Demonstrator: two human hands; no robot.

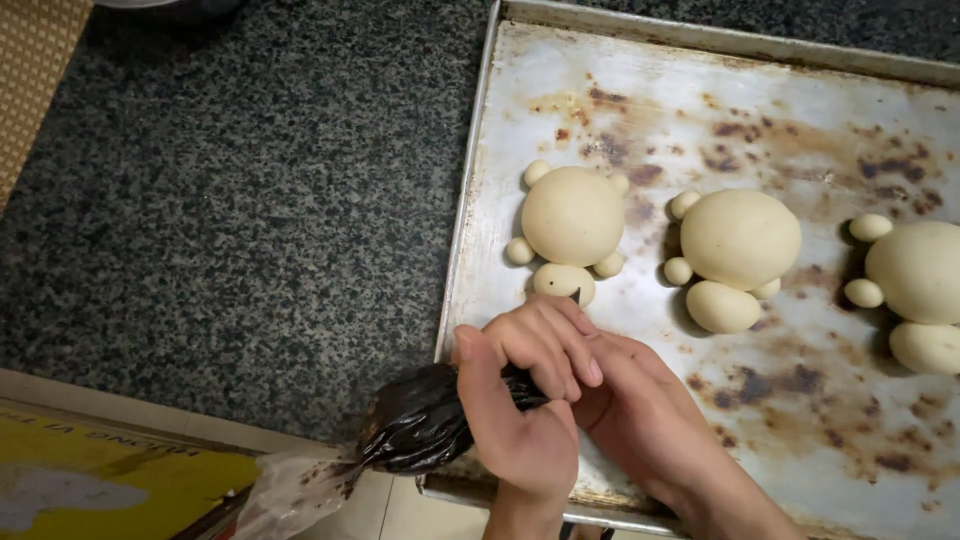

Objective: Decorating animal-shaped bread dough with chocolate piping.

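My left hand (520, 400) squeezes a clear piping bag (415, 425) full of dark chocolate, its tip touching the head piece of the leftmost turtle-shaped dough (572, 215). My right hand (640, 410) lies against the left one and steadies the bag's front end. A small dark dot shows on that head piece (563, 282). A second dough turtle (738, 240) sits in the middle of the tray and a third (915, 275) at the right edge, partly cut off.
The dough pieces rest on a stained metal baking tray (700, 90) on a dark speckled granite counter (240, 200). A yellow printed sheet (90, 480) lies at the bottom left. A woven mat (30, 60) shows at the top left.
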